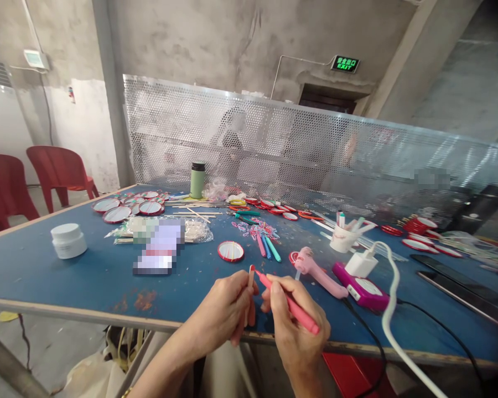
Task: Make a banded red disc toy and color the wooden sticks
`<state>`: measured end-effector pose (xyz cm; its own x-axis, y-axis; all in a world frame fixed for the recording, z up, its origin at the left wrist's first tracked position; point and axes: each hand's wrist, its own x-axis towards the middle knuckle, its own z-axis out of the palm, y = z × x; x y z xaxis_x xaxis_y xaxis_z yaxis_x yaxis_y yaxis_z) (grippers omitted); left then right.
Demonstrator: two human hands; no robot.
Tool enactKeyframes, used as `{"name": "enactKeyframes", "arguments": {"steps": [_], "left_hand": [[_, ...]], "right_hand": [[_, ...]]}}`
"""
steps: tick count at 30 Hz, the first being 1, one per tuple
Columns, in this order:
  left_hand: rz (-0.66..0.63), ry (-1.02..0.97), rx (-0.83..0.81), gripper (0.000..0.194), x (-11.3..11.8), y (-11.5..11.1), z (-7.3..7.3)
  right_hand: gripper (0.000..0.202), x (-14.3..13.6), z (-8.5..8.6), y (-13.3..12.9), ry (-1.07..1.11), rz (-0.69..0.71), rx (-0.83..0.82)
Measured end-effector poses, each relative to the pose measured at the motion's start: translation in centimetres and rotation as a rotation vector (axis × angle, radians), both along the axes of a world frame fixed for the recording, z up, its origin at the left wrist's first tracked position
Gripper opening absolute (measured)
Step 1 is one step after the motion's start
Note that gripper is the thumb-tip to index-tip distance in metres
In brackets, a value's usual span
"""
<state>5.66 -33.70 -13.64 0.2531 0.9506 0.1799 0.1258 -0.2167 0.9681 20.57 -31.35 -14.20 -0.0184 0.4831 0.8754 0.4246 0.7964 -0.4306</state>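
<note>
My left hand (228, 304) is closed around a flat wooden craft stick (251, 282), held upright, its top end coloured red. In my right hand (294, 326) is a pink-red marker (301, 315), gripped like a pen. The marker's tip points at the red end of the stick; whether the two touch I cannot tell. Just beyond my hands lies a small round disc with a red rim (231, 251). Pink, blue and green markers (269, 249) lie behind it, beside a heap of coloured clips (259, 228).
A pink glue gun (319, 273) and a purple power strip (363, 290) with a white charger (362, 262) lie to the right, cables trailing. A white cup of pens (341, 239) stands behind. To the left are a phone (160, 246) and a white jar (68, 241). A perforated metal screen (265, 143) borders the back.
</note>
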Motion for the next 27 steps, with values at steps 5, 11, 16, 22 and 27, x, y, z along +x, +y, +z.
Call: {"name": "enactKeyframes", "arguments": {"steps": [5,11,16,22,27], "left_hand": [[-0.003,0.011,-0.004,0.033,0.11,-0.14,0.26],[-0.007,-0.005,-0.014,0.031,0.09,-0.13,0.2],[-0.005,0.011,0.005,0.032,0.02,-0.14,0.27],[0.002,0.007,-0.01,0.032,0.08,-0.29,0.49],[0.002,0.002,-0.005,0.033,0.09,-0.27,0.41]], "right_hand": [[0.016,0.02,-0.21,-0.01,-0.007,0.004,0.011],[0.015,-0.07,-0.48,0.04,0.013,-0.009,0.003],[0.015,-0.04,-0.31,0.14,-0.009,-0.009,0.02],[0.015,0.02,-0.23,0.11,-0.01,-0.009,0.028],[0.015,-0.08,-0.23,0.08,-0.007,0.006,0.029]]}}
